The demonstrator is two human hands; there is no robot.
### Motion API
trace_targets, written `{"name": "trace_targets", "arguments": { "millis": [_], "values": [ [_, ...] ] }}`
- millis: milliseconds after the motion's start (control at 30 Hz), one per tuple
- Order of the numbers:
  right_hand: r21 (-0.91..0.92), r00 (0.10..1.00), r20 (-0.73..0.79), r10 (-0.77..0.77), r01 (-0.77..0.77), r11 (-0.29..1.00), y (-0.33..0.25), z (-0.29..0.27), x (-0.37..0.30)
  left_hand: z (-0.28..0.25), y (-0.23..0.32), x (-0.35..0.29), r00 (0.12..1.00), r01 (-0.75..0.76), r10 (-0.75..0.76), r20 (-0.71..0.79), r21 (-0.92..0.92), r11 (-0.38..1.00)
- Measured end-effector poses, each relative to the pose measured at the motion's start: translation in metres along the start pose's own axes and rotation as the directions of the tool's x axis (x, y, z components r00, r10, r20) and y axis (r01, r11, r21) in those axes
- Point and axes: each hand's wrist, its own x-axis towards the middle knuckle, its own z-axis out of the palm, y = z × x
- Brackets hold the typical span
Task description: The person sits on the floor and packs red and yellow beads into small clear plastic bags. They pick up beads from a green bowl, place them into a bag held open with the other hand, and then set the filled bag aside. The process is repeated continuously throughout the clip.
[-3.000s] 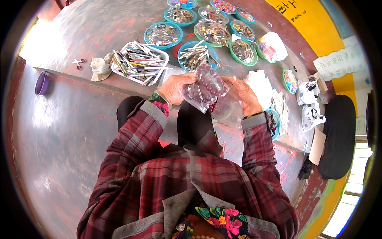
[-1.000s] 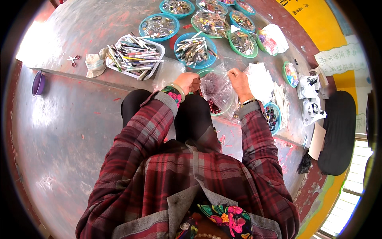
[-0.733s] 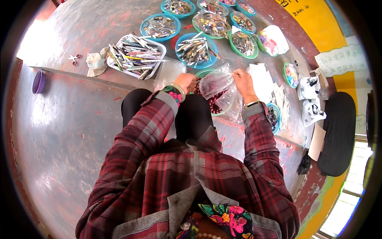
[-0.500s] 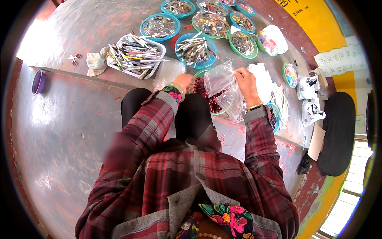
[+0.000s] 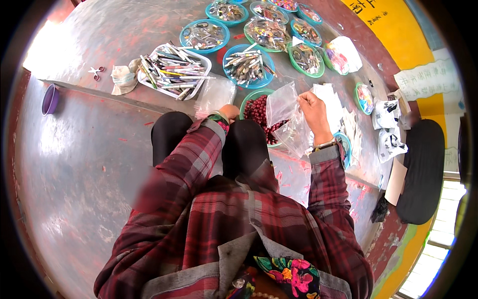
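Note:
My right hand (image 5: pixel 314 112) is closed, pinching a clear plastic bag (image 5: pixel 282 103) by its upper corner. The bag hangs over the right part of a green bowl (image 5: pixel 243 110) filled with dark red beads (image 5: pixel 256 110). Between my knees and the bowl, my left hand (image 5: pixel 229 111) is low beside the left rim. Its fingers are hidden, so whether it holds anything does not show. A stack of clear plastic bags (image 5: pixel 217 93) lies just beyond it. More clear plastic (image 5: pixel 295 135) droops below the held bag.
A white basket of pens (image 5: pixel 205 60) and a blue bowl of pens (image 5: pixel 269 79) stand ahead. Several bowls of small wrapped items (image 5: pixel 204 36) fill the far side. Scissors (image 5: pixel 97 73) and a purple bowl (image 5: pixel 50 99) sit left; white papers (image 5: pixel 328 102) and white bags (image 5: pixel 389 143) lie right.
My left hand has drawn back from the beads toward my knees, uncovering more of the bowl. My right hand keeps its pinch on the bag, and the view has shifted slightly.

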Motion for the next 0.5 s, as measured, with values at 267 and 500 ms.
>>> {"name": "trace_targets", "arguments": {
  "millis": [267, 500],
  "values": [
    [0.163, 0.998, 0.061, -0.004, -0.006, 0.987, -0.018, 0.003, -0.015, 0.049, -0.048, -0.026, 0.980, 0.167, -0.183, -0.081, -0.176, 0.970],
    [0.173, 0.949, 0.314, -0.004, -0.053, 0.984, -0.045, -0.001, -0.017, -0.103, 0.088, 0.015, 0.730, -0.136, -0.615, -0.298, -0.945, 0.296]
  ]
}}
